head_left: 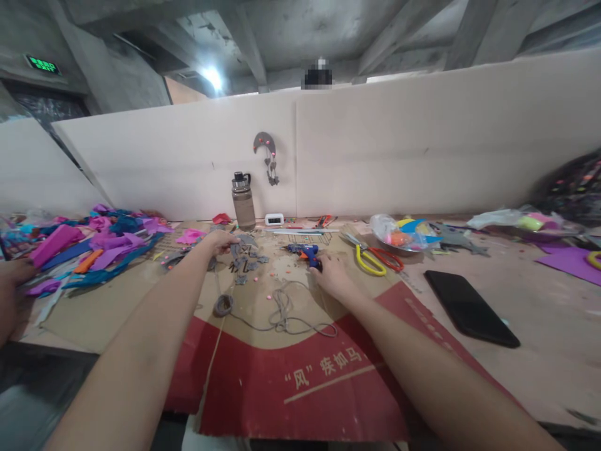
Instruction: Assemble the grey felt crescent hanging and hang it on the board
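My left hand [220, 242] reaches over the cardboard with its fingers pinched on a small grey felt piece [235, 249]. More grey felt cutouts [256, 260] lie just beyond and beside it. My right hand [331, 274] is closed around the handle of a blue hot glue gun [310, 254], whose nozzle points left toward the cutouts. Between my forearms, a grey cord [282, 319] lies in loose loops, with a small coil [223, 305] at its left end. On the white board hangs a grey felt moon [265, 143] with pink dots and dangling pieces.
Scissors [364, 254], a plate of wrapped bits [399, 241] and a black phone [471, 307] are on the right. A bottle [243, 203] and white clock [274, 219] stand at the back. Colourful felt scraps [106, 244] and another person's hand [14, 288] are at left.
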The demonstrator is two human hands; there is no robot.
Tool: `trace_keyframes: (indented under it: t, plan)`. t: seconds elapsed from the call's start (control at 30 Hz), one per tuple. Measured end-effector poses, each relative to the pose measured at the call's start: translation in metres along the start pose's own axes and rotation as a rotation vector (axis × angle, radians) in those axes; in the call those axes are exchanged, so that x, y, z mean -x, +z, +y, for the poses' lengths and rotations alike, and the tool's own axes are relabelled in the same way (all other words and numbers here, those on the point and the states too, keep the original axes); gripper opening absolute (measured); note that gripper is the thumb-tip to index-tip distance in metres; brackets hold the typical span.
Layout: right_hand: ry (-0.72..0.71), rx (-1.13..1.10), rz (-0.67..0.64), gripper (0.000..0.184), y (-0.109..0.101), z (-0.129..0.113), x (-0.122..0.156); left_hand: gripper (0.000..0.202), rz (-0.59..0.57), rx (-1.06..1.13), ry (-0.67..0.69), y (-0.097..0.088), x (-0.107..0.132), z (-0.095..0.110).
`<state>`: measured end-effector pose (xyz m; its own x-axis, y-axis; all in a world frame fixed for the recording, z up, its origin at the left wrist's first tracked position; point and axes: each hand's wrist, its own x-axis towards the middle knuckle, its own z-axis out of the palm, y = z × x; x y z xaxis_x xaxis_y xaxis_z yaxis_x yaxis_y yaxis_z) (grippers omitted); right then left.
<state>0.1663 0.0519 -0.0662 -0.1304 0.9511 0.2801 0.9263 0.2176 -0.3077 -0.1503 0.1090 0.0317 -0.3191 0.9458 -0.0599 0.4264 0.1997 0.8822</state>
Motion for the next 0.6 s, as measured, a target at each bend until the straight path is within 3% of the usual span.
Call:
trace_keyframes:
  t: [0.13,0.27,0.47,0.6]
  plan:
    - [0.019,-0.046,0.027,0.037,-0.003,-0.003,0.002,0.026,-0.083,0.077,-0.065,-0.005,0.009,0.011]
    - [-0.001,-0.154,0.143,0.038,-0.02,-0.016,0.006,0.022,-0.07,0.149,-0.061,-0.01,0.017,0.025]
    - [-0.233,-0.42,0.27,0.032,-0.055,-0.057,0.013,0.017,-0.034,0.216,-0.023,-0.017,0.036,0.05]
    - [-0.34,-0.447,0.282,0.042,-0.068,-0.093,0.003,0.037,-0.047,0.236,0.068,-0.016,0.054,0.068]
